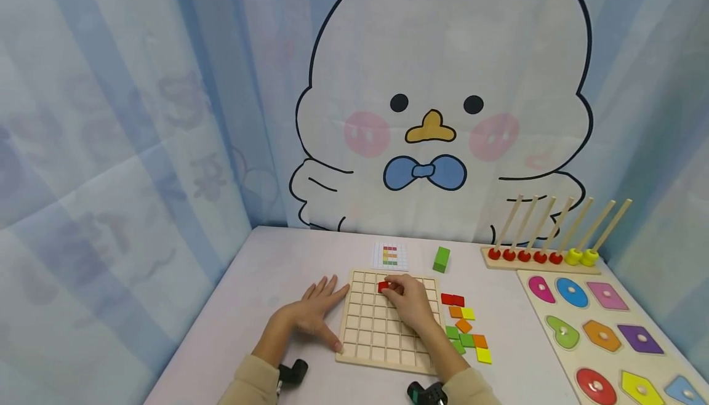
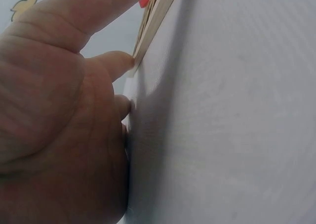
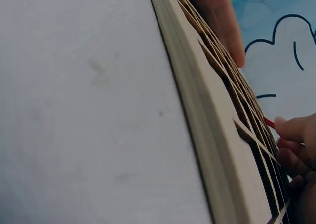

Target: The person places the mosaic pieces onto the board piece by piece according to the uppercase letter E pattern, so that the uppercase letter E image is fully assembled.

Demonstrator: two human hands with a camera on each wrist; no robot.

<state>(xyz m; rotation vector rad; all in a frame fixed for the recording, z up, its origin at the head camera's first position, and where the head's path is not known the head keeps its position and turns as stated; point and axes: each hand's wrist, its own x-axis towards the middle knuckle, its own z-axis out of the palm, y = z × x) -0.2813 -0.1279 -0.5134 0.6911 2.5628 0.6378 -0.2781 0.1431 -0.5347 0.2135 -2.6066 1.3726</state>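
Observation:
A wooden grid board (image 1: 362, 335) lies on the pale table. My left hand (image 1: 311, 312), fingers spread, rests beside it, with thumb and index finger touching its left edge; the left wrist view shows the fingers of this hand (image 2: 54, 110) reaching the wooden rim. Over the upper part of the grid, my right hand (image 1: 411, 303) pinches a red square tile (image 1: 383, 286) between thumb and fingers. In the right wrist view the red tile (image 3: 268, 122) shows edge-on at the fingertips, close above the grid. Whether it touches the board is hard to tell.
Loose red tiles (image 1: 453, 300) and several orange, yellow and green ones (image 1: 467, 340) lie right of the board. Behind it are a pattern card (image 1: 390, 263) and a green block (image 1: 441, 260). A peg rack (image 1: 543, 263) and shape puzzle (image 1: 576, 297) stand at right.

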